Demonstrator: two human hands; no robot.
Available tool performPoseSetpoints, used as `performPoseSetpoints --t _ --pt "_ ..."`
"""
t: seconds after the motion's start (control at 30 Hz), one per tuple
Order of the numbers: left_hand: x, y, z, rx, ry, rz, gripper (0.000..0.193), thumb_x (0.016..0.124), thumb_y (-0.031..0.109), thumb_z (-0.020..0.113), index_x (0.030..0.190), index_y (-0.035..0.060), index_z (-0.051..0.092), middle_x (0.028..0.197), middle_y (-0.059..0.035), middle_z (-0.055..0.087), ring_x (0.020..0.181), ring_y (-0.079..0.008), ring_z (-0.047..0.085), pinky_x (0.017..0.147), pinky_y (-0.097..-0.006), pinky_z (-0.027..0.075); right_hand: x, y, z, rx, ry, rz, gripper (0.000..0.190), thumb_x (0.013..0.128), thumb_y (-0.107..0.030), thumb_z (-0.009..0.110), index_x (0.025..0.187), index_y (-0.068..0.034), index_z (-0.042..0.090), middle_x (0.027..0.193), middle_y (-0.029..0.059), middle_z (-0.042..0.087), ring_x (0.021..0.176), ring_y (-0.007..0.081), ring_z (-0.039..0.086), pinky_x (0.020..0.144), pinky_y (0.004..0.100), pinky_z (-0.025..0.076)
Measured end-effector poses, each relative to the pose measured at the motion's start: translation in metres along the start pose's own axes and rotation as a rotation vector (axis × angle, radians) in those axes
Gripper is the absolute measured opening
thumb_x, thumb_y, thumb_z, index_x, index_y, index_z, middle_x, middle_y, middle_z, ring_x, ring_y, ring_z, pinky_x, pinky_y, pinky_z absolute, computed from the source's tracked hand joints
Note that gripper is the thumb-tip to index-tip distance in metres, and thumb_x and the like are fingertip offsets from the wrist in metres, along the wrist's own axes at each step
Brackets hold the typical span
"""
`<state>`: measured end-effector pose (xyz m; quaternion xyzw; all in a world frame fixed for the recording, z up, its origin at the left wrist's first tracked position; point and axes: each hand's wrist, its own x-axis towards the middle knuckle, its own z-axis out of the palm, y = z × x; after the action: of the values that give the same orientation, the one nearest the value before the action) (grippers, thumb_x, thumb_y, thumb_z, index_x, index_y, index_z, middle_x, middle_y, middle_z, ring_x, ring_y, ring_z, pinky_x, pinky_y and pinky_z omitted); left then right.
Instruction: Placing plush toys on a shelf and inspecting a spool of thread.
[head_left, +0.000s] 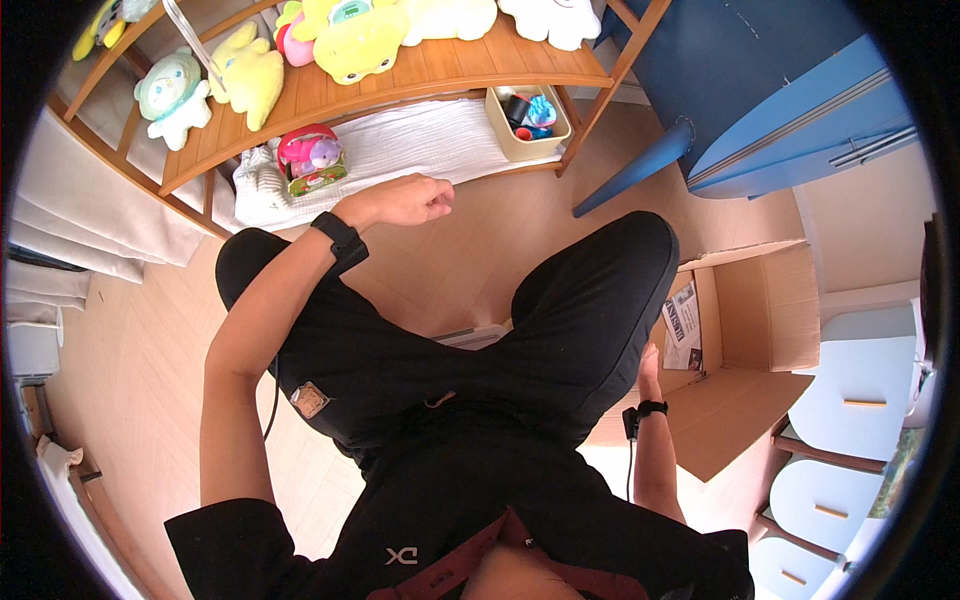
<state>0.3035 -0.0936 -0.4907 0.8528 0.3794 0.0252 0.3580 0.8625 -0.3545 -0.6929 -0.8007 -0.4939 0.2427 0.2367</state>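
My left hand (409, 201) hangs above the floor just before the bottom level of a wooden shelf, its fingers curled in with nothing showing between them. Near it, on a white cloth (420, 135), a red and green box (319, 182) holds purple and pink plush toys (319, 152). Farther right on that level stands a beige bin (525, 146) with a black item and blue items inside. Down beside my right knee, my right hand (649, 364) is partly hidden by my leg, close to an open cardboard box (757, 307). Printed newspaper (681, 330) lies in the box.
Several plush toys, among them a yellow one (251, 75) and a pale green and white one (172, 97), sit on the upper wooden shelf (427, 67). A blue cabinet (795, 142) with a leg stands at right. Pale blue drawers (855, 397) flank the cardboard box.
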Motion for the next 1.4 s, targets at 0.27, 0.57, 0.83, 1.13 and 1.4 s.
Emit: performPoseSetpoints --t 0.27,0.57,0.83,1.13,1.4 --pt "0.001 0.0 0.0 0.02 -0.044 -0.017 0.033 0.094 0.024 0.054 0.115 -0.0016 0.055 0.103 -0.0209 0.065 0.095 -0.0334 0.063 0.083 -0.0404 0.049 0.0 0.003 -0.001 -0.041 -0.007 0.034 0.053 0.079 -0.045 0.067 0.105 0.001 0.061 0.083 0.0293 0.065 0.087 0.0422 0.066 0.072 0.0457 0.051" --pt "0.002 -0.005 0.001 0.036 -0.057 0.006 0.036 0.094 0.024 0.055 0.118 -0.0025 0.054 0.107 -0.0217 0.064 0.099 -0.034 0.062 0.086 -0.04 0.049 0.003 0.007 0.001 -0.026 -0.043 0.073 0.052 0.08 -0.043 0.065 0.111 -0.001 0.061 0.085 0.0297 0.064 0.088 0.0419 0.066 0.073 0.0455 0.051" --pt "0.002 -0.005 0.001 0.044 -0.084 -0.039 0.039 0.094 0.026 0.054 0.12 -0.0025 0.053 0.11 -0.0231 0.063 0.102 -0.0354 0.061 0.088 -0.041 0.048 0.0 -0.004 -0.003 -0.089 -0.036 0.115 0.048 0.082 -0.039 0.065 0.113 -0.003 0.06 0.087 0.0297 0.064 0.091 0.0435 0.064 0.076 0.0463 0.051" --pt "0.001 -0.01 0.002 0.043 -0.089 -0.051 0.039 0.094 0.025 0.055 0.12 -0.0029 0.052 0.11 -0.0241 0.063 0.102 -0.0354 0.061 0.088 -0.0409 0.048 0.005 0.019 0.006 -0.027 -0.003 0.021 0.046 0.082 -0.037 0.063 0.114 -0.004 0.06 0.094 0.0309 0.062 0.096 0.046 0.06 0.079 0.049 0.05" --pt "-0.001 -0.009 0.001 0.035 -0.068 -0.065 0.042 0.092 0.027 0.057 0.121 -0.0034 0.054 0.111 -0.0242 0.063 0.104 -0.0357 0.061 0.088 -0.0396 0.047 0.002 0.004 0.002 -0.072 -0.01 0.026 0.043 0.083 -0.034 0.064 0.114 -0.004 0.06 0.097 0.0318 0.062 0.099 0.0478 0.058 0.08 0.05 0.049"
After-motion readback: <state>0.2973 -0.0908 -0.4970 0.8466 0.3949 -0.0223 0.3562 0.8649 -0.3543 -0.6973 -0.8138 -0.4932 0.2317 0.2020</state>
